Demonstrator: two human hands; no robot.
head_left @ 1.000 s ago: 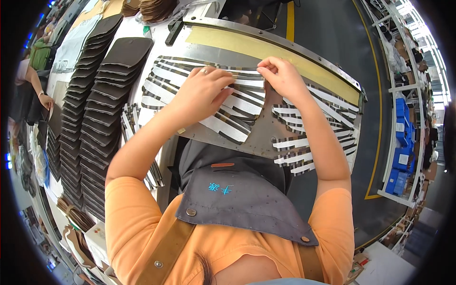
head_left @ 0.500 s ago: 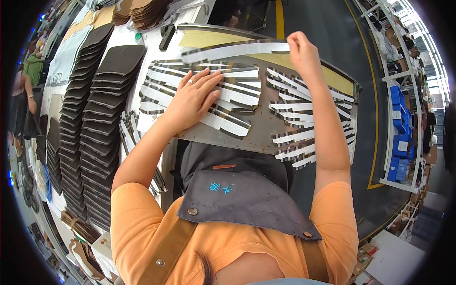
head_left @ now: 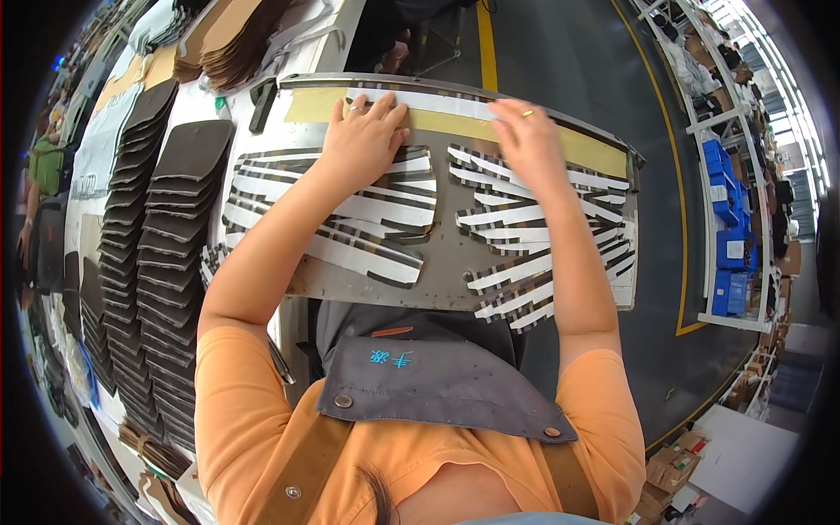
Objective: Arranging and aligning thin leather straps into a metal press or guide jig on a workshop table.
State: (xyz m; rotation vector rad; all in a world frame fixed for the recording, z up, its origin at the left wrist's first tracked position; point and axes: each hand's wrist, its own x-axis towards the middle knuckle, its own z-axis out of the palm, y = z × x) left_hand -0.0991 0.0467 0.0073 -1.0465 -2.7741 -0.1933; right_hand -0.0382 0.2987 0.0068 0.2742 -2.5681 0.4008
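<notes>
A long white strip (head_left: 437,103) is pressed flat under the left hand (head_left: 372,131) and right hand (head_left: 522,131). Nothing is gripped; both palms lie open, on the board's (head_left: 442,262) far edge.

grey metal board (head_left: 442,262) across the lap, far edge at twelve o'clock. on it, a tan band (head_left: 604,153) along that far edge with a white strip (head_left: 446,103) laid over it; two fans of white strips (head_left: 367,223), one toward ten, one toward two. at nine o'clock, a white table (head_left: 197,101) bearing rows of overlapped dark pieces (head_left: 166,227) and, further off, brown stacks (head_left: 236,39).
</notes>
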